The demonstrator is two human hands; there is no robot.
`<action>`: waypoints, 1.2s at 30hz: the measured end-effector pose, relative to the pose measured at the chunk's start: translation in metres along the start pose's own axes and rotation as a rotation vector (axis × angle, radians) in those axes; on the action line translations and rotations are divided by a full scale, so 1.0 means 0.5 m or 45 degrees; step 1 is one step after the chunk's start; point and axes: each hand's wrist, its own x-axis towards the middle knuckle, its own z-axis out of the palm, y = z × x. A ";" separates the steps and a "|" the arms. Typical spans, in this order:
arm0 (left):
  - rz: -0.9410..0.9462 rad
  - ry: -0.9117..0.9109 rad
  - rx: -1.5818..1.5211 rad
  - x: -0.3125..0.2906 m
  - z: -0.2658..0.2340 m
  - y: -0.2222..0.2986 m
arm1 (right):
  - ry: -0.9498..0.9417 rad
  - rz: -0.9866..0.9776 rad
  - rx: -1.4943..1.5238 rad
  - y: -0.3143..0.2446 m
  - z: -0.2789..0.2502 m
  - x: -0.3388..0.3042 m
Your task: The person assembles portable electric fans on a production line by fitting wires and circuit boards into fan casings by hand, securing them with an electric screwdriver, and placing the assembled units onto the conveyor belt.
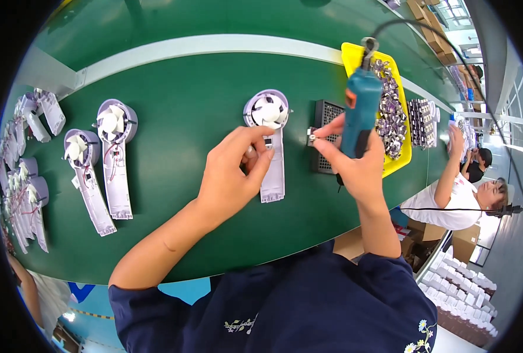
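Note:
A pale lilac handheld-fan half shell lies in front of me, its white fan blades at the far end. Over its handle my left hand bends inward, thumb and forefinger closed by a small dark part on the shell; what they pinch, if anything, is hidden. My right hand is wrapped round a teal electric screwdriver, held upright and hung from a cable. Its thumb and forefinger also pinch a small metallic part at the edge of a black perforated block.
A yellow tray of small metallic parts stands behind the screwdriver. Two wired fan shells lie to the left, with several more at the far left. Rows of parts and a person in white are at the right.

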 end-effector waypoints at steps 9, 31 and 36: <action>0.298 0.218 0.316 0.010 0.000 -0.009 | -0.321 -0.005 -0.019 0.009 0.077 0.014; 0.057 0.291 0.030 0.010 -0.005 -0.008 | -0.343 0.054 -0.112 0.002 0.104 0.034; 0.055 0.270 0.045 0.015 -0.006 -0.005 | -0.345 0.085 -0.121 -0.001 0.102 0.033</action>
